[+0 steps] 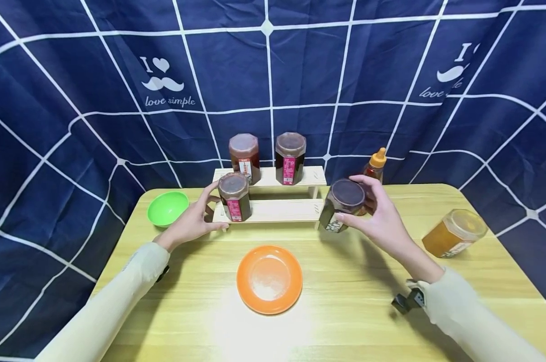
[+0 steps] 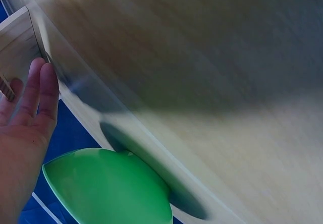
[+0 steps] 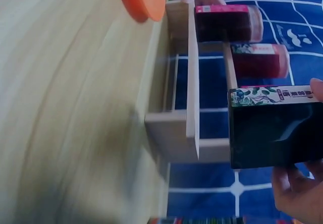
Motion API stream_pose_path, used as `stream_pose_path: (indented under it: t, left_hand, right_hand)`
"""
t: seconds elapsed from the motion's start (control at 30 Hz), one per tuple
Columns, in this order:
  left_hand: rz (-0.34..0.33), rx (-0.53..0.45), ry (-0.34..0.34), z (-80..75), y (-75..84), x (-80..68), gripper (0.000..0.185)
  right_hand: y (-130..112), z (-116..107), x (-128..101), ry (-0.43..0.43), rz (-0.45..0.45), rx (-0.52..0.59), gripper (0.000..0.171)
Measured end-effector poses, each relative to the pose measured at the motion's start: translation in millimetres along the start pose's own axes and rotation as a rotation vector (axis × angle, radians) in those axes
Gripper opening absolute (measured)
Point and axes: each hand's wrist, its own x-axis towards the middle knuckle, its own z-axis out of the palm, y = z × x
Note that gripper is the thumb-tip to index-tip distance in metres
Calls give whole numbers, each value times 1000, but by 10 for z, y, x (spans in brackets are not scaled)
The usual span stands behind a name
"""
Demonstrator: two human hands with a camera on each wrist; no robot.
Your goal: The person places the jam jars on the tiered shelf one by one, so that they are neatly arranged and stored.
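My right hand (image 1: 379, 216) grips a dark jar (image 1: 341, 203) by its sides, thumb in front and fingers behind. This jar is off the table, just right of the two-tier wooden rack (image 1: 284, 211). In the right wrist view the jar (image 3: 277, 128) shows a patterned label. At the rack's left end is my left hand (image 1: 193, 218), fingers extended against the wood in the left wrist view (image 2: 30, 118). Beside it, a dark jar with a pink label (image 1: 235, 197) stands on the lower tier. A reddish jar (image 1: 244, 157) and another pink-labelled jar (image 1: 290, 158) stand on the upper tier.
An orange plate (image 1: 269, 279) lies in front of the rack. A green bowl (image 1: 167, 208) sits left of it. Behind my right hand stands a squeeze bottle with an orange cap (image 1: 377, 162). An amber jar (image 1: 454, 234) is at the right. A dark blue cloth (image 1: 309, 65) hangs behind.
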Motion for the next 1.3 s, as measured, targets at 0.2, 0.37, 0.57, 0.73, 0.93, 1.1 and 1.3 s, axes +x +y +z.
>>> stream_pose_path:
  t: [0.2, 0.37, 0.57, 0.73, 0.93, 1.1, 1.3]
  left_hand:
    - [-3, 1, -4, -1, 6, 8, 119]
    - [-6, -4, -2, -7, 14, -7, 118]
    - [-3, -6, -4, -7, 6, -16, 118]
    - [2, -17, -7, -7, 12, -5, 118]
    - [2, -6, -6, -6, 1, 12, 118]
    - [-4, -9, -6, -5, -8, 3, 117]
    - [-8, -6, -7, -15, 2, -10, 117]
  right_hand:
    - [13, 245, 173, -36, 20, 87, 83]
    - [39, 446, 321, -75, 1, 121, 83]
    - [45, 656, 444, -122, -12, 201, 83]
    - [41, 825, 504, -151, -22, 239, 84]
    - [28, 994, 573, -195, -9, 259, 84]
    - [10, 1112, 627, -220, -6, 270, 83]
    - [14, 1216, 648, -234, -11, 282, 85]
